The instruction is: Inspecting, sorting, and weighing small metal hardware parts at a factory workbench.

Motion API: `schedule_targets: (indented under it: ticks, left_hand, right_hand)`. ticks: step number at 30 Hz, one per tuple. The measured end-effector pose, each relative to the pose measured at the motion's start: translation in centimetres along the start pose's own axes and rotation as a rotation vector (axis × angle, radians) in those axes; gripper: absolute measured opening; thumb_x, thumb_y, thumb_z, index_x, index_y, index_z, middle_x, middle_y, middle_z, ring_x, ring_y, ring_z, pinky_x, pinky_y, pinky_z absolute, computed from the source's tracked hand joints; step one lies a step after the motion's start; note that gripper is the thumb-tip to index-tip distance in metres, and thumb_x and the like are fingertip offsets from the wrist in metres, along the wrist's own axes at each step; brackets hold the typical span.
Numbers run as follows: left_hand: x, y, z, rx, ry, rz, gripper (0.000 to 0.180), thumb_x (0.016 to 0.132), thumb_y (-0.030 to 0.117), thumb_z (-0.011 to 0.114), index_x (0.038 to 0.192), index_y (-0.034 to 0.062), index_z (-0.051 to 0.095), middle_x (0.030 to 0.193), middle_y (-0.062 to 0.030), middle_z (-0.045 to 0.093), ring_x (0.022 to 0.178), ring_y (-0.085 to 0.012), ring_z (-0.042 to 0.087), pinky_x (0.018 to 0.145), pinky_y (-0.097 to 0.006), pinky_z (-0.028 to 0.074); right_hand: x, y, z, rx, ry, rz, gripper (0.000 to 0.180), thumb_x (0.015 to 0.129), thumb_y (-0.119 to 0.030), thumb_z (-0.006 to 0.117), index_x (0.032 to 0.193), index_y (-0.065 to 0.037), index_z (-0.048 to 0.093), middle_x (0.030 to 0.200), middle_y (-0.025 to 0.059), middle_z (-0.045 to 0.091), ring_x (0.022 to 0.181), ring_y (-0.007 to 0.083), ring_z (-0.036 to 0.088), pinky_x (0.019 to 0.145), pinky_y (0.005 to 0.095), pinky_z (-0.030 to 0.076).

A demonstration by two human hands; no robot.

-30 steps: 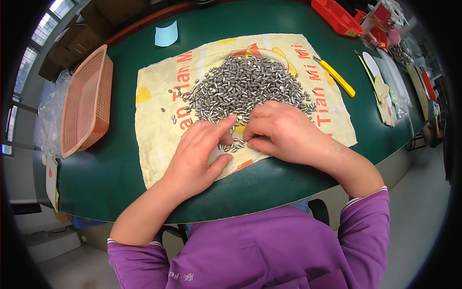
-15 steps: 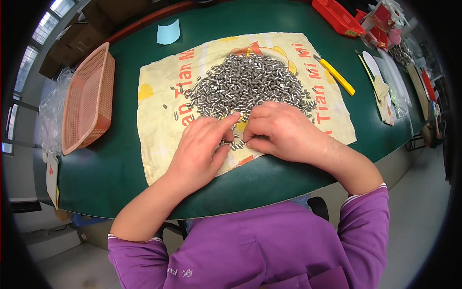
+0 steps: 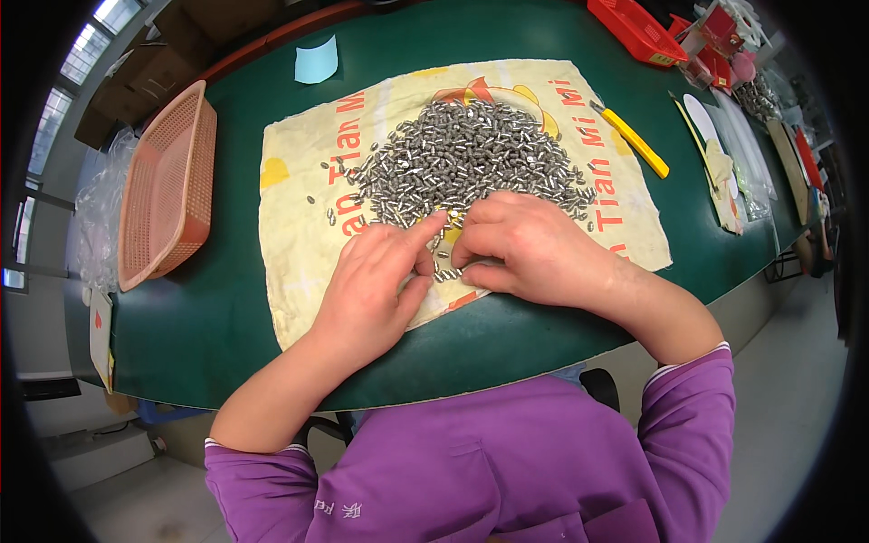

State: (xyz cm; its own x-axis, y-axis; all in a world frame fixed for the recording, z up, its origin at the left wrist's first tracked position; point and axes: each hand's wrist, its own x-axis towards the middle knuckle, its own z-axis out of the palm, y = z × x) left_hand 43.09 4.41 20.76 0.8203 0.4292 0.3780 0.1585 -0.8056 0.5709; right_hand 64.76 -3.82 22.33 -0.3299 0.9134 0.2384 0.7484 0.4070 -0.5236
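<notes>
A large heap of small, shiny, barrel-shaped metal pieces (image 3: 471,149) lies on a cream cloth (image 3: 303,235) with red lettering and yellow patches. My left hand (image 3: 373,276) is at the heap's near edge, its index finger stretched toward the pieces and its thumb apart. Close on its right, my right hand (image 3: 520,242) has its fingers bent and bunched, with the thumb low beside a short row of metal pieces (image 3: 447,275). That row lies on the cloth between both hands. Whatever the right fingertips may hold is hidden by the hand.
A pink plastic basket (image 3: 167,185) stands at the left of the green table (image 3: 226,362), beside clear plastic bags (image 3: 101,208). A pale blue paper (image 3: 316,61) lies at the back. Right of the heap are a yellow utility knife (image 3: 635,143) and, farther back, a red tray (image 3: 638,32).
The loose pieces between my hands now lie in a neater, tighter row. My right hand has shifted slightly left; my left hand stays nearly in place.
</notes>
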Motion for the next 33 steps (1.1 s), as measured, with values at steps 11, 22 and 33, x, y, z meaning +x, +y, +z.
schedule_targets:
  ticks: [11,22,33]
  left_hand:
    - [-0.7,1.0,-0.8,0.015,-0.095,-0.146,0.07,0.074,0.001,0.074,0.14,0.0056,0.048,0.093,-0.003,0.065,0.087,-0.023,0.059,0.082,-0.037,0.046]
    - [-0.6,0.6,0.3,-0.066,-0.058,-0.12,0.068,0.075,0.001,0.073,0.138,0.0058,0.049,0.092,-0.0026,0.065,0.086,-0.0227,0.059,0.081,-0.037,0.047]
    - [-0.5,0.7,0.2,-0.018,-0.054,-0.057,0.064,0.073,-0.002,0.069,0.135,0.0068,0.053,0.089,-0.0011,0.062,0.087,-0.0219,0.058,0.082,-0.037,0.044]
  right_hand:
    - [-0.1,-0.2,1.0,0.016,0.042,-0.041,0.017,0.074,-0.015,0.078,0.088,-0.011,0.069,0.086,0.0033,0.061,0.087,0.0254,0.06,0.076,0.0384,0.05]
    - [-0.2,-0.1,0.5,0.003,0.037,-0.02,0.013,0.075,-0.013,0.076,0.086,-0.012,0.069,0.083,0.0033,0.061,0.086,0.0251,0.06,0.075,0.0387,0.05]
    - [0.0,0.0,0.9,0.018,0.044,-0.054,0.011,0.074,-0.013,0.075,0.081,-0.011,0.066,0.08,0.0038,0.059,0.081,0.025,0.059,0.072,0.0381,0.049]
